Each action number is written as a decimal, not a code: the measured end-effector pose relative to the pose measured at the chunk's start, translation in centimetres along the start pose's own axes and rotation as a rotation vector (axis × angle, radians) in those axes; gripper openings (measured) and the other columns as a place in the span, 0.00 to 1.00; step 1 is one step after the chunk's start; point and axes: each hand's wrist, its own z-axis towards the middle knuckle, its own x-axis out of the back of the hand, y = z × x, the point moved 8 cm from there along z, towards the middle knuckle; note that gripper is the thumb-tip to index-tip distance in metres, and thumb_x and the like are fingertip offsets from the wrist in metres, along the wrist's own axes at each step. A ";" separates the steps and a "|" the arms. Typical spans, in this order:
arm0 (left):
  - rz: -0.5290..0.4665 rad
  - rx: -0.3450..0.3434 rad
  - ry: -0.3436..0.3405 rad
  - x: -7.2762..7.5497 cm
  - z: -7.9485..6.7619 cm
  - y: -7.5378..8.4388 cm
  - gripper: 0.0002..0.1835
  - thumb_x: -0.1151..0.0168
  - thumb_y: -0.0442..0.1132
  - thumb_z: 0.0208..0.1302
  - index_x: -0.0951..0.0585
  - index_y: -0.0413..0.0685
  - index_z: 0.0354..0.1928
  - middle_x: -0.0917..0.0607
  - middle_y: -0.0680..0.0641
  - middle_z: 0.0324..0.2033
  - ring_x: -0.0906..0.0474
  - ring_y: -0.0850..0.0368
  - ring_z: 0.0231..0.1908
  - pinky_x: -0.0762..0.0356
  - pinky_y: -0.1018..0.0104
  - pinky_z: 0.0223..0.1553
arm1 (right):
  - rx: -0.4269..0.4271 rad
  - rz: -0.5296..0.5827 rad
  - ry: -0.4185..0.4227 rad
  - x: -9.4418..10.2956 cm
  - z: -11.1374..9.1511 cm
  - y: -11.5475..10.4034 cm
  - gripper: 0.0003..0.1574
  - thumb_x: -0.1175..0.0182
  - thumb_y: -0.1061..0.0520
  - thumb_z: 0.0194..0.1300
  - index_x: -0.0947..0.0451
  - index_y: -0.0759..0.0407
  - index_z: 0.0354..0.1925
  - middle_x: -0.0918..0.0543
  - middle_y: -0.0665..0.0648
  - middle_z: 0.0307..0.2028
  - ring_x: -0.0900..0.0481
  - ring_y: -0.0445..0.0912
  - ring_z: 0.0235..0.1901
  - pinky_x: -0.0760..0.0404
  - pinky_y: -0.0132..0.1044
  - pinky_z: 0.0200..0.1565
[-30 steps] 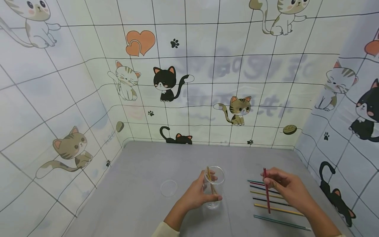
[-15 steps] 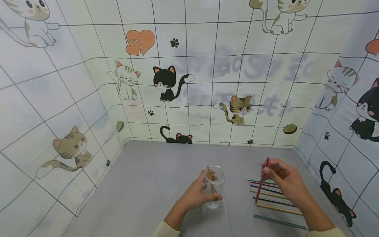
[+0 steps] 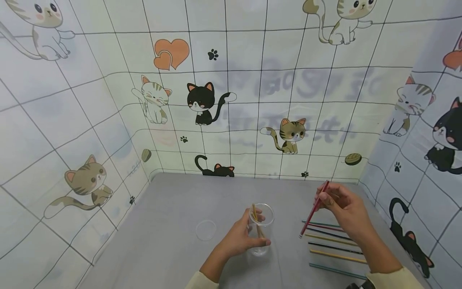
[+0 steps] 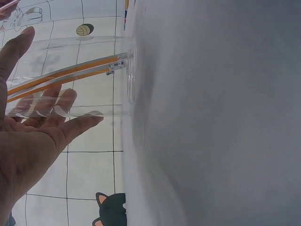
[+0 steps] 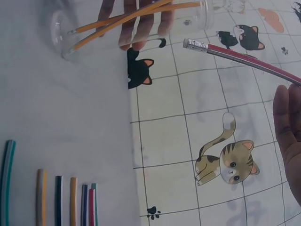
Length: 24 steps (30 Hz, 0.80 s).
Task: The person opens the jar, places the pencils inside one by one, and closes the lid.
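Observation:
My left hand (image 3: 236, 239) grips a clear cylindrical jar (image 3: 266, 232) standing on the grey table. Inside, two yellow pencils (image 4: 66, 74) lean with their eraser ends at the bottom. To the right, my right hand (image 3: 346, 214) pinches a red pencil (image 3: 313, 212) near its upper end between thumb and fingers. This pencil slants, its eraser end (image 5: 195, 45) pointing down and left toward the jar, apart from it. Beneath the right hand lies a row of several pencils, among them a teal one (image 3: 335, 271) nearest me and a yellow one (image 3: 335, 256).
A clear round disc (image 3: 206, 230) lies flat on the table (image 3: 177, 200) left of the jar. Cloth walls (image 3: 245, 116) with a grid and printed cats enclose the table at the back and both sides. A small dark object (image 3: 362, 285) shows by the right sleeve.
My right hand has moved away from me and lifted slightly. The red pencil has turned from nearly upright to slanting, its lower end swinging left. The left hand and jar stay put.

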 end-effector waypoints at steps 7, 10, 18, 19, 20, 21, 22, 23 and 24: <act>0.004 0.000 0.007 0.1 0.0 -0.1 0.45 0.13 0.51 0.59 0.32 0.72 0.73 0.15 0.55 0.68 0.22 0.52 0.73 0.27 0.35 0.77 | 0.063 0.063 0.025 -0.9 1.4 -1.6 0.13 0.43 0.69 0.83 0.26 0.73 0.60 0.10 0.50 0.46 0.08 0.40 0.41 0.08 0.32 0.48; -0.002 0.001 0.005 0.1 -0.1 -0.1 0.45 0.13 0.51 0.59 0.32 0.73 0.73 0.15 0.57 0.68 0.22 0.51 0.73 0.26 0.34 0.77 | 0.077 0.087 0.030 -1.3 2.1 -2.4 0.12 0.43 0.69 0.83 0.26 0.73 0.60 0.10 0.51 0.47 0.08 0.40 0.42 0.08 0.32 0.48; 0.001 0.003 0.002 0.0 -0.2 -0.1 0.45 0.14 0.50 0.60 0.33 0.72 0.73 0.15 0.57 0.67 0.21 0.55 0.71 0.27 0.34 0.77 | 0.104 0.047 0.022 -3.0 3.9 -4.5 0.13 0.40 0.68 0.82 0.24 0.71 0.60 0.09 0.52 0.45 0.08 0.44 0.38 0.08 0.33 0.47; -0.002 0.000 0.002 0.0 -0.1 -0.1 0.45 0.14 0.51 0.60 0.33 0.72 0.73 0.15 0.57 0.67 0.21 0.55 0.71 0.27 0.34 0.76 | 0.113 0.032 0.016 -3.3 4.1 -4.7 0.12 0.40 0.68 0.82 0.23 0.71 0.59 0.09 0.51 0.45 0.08 0.44 0.37 0.08 0.34 0.47; -0.002 -0.001 0.002 0.0 -0.1 0.0 0.45 0.14 0.51 0.60 0.33 0.72 0.73 0.15 0.58 0.67 0.21 0.56 0.70 0.27 0.34 0.76 | 0.117 0.021 0.010 -3.5 4.3 -4.9 0.12 0.40 0.68 0.82 0.23 0.70 0.59 0.09 0.50 0.45 0.08 0.45 0.37 0.08 0.34 0.48; -0.003 -0.001 0.001 0.0 -0.1 0.0 0.45 0.14 0.51 0.60 0.33 0.72 0.73 0.15 0.58 0.67 0.21 0.56 0.70 0.27 0.34 0.77 | 0.121 0.006 0.004 -3.8 4.4 -5.1 0.12 0.40 0.67 0.82 0.22 0.69 0.59 0.09 0.49 0.44 0.08 0.45 0.36 0.08 0.33 0.48; -0.004 0.000 0.001 0.0 -0.1 0.0 0.45 0.14 0.51 0.60 0.33 0.72 0.73 0.15 0.57 0.67 0.21 0.56 0.70 0.27 0.34 0.76 | 0.123 -0.002 -0.002 -4.0 4.6 -5.2 0.12 0.40 0.67 0.82 0.22 0.69 0.59 0.09 0.48 0.44 0.08 0.45 0.36 0.08 0.33 0.47; -0.004 -0.001 0.000 0.0 -0.1 0.0 0.45 0.14 0.51 0.60 0.33 0.72 0.73 0.15 0.57 0.67 0.21 0.56 0.70 0.26 0.34 0.76 | 0.125 -0.010 -0.008 -4.3 4.7 -5.3 0.12 0.39 0.67 0.82 0.22 0.68 0.59 0.09 0.47 0.44 0.08 0.45 0.36 0.08 0.33 0.47; -0.005 0.001 -0.002 0.0 0.0 0.0 0.45 0.14 0.51 0.60 0.33 0.72 0.73 0.15 0.55 0.68 0.21 0.56 0.70 0.26 0.34 0.76 | 0.125 -0.009 -0.014 -4.5 4.8 -5.4 0.11 0.39 0.66 0.82 0.22 0.67 0.59 0.09 0.47 0.44 0.08 0.45 0.36 0.08 0.33 0.48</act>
